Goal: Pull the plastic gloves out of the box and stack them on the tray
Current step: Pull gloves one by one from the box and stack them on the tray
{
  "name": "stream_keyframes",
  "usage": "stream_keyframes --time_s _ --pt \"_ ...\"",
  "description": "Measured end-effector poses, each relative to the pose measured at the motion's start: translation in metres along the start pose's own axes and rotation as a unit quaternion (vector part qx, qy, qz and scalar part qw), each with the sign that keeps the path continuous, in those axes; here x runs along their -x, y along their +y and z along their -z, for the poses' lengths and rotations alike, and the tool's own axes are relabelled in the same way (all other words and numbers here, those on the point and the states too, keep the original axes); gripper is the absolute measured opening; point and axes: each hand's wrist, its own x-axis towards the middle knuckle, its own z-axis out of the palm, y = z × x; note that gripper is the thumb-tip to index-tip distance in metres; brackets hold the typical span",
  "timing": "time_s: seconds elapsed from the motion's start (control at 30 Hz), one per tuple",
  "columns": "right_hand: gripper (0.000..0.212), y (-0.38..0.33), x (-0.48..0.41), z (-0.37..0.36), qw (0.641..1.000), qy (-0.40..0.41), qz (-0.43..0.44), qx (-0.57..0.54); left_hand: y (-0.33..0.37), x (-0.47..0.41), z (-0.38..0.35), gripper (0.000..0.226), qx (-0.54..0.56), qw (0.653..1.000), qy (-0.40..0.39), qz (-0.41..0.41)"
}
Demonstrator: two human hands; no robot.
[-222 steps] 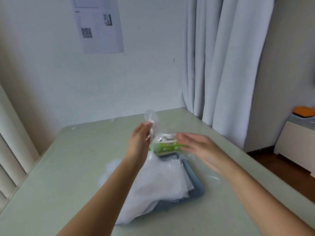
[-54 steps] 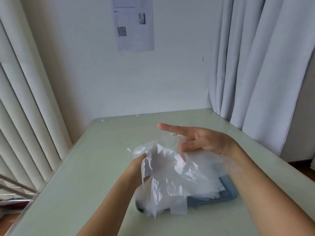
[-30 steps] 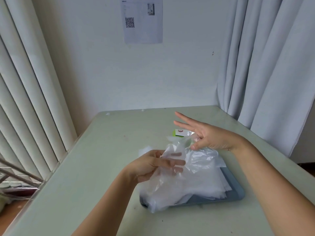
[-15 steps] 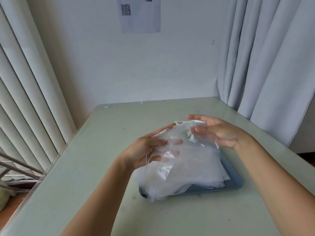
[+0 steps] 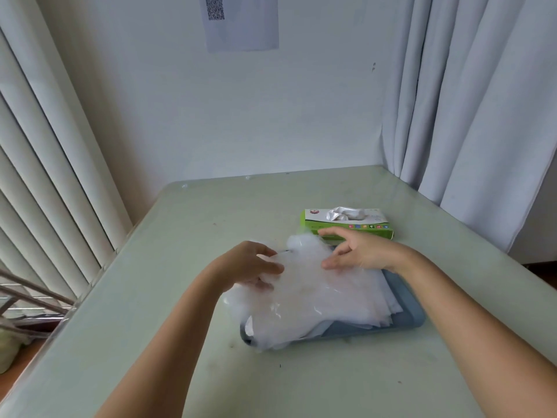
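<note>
**Materials and shapes.** The table (image 5: 180, 297) has a smooth, pale green, slightly glossy top. On it lies a blue-grey rectangular tray (image 5: 413, 319) with rounded corners and a low rim. The tray carries the stack of gloves (image 5: 337, 309): thin, translucent white plastic film, crinkled, overhanging the tray's near-left corner. Just beyond the tray's far edge stands the box (image 5: 346, 226), a flat green-and-white carton with a tuft of film protruding from its top opening.

**Hand pose.** Both forearms reach in from the near edge. The left hand (image 5: 250, 267) pinches the near-left edge of the top glove (image 5: 301, 257), thumb above the film and curled fingers showing through it from below. The right hand (image 5: 361, 251) is over the glove's far end, index finger and thumb extended leftward with a gap between them. Whether it grips the film cannot be told.

**Change.** Against the frame half a second earlier, both hands sit lower, the top glove is now down against the stack, and the box, then mostly hidden behind the raised film, is fully visible.

**Surroundings.** Vertical blinds (image 5: 45, 146) at left, a grey curtain (image 5: 467, 101) at right, a printed sheet (image 5: 241, 22) on the wall.
</note>
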Motion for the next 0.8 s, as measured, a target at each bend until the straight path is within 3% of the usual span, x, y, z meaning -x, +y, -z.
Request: stream_keyframes --time_s 0.13,0.23,0.3,0.37,0.43,0.57,0.8 --pt "0.067 -0.008 -0.016 -0.01 0.999 0.046 0.012 0.005 0.002 0.0 -0.004 0.043 -0.068 0.997 0.032 -0.003" --pt "0.055 -0.005 -0.025 -0.019 0.997 0.077 0.03 0.01 0.007 0.006 0.0 0.048 -0.232 0.964 0.131 -0.006" --pt "0.055 -0.002 -0.026 -0.023 0.995 0.087 0.045 0.008 0.016 0.016 -0.003 0.048 -0.325 0.918 0.217 -0.061" --pt "0.058 0.001 -0.026 -0.025 0.994 0.092 0.058 -0.004 0.026 0.029 -0.018 0.04 -0.318 0.898 0.247 -0.179" --pt "0.06 0.004 -0.025 -0.027 0.993 0.093 0.072 -0.003 0.031 0.037 -0.04 0.027 -0.297 0.893 0.194 -0.275" --pt "0.064 0.004 -0.021 -0.023 0.995 0.063 0.078 0.012 0.021 0.032 -0.071 0.03 -0.373 0.879 0.063 -0.289" --pt "0.078 -0.003 -0.026 -0.009 0.997 -0.041 0.062 0.018 0.016 0.025 -0.079 0.032 -0.393 0.864 0.049 -0.31"
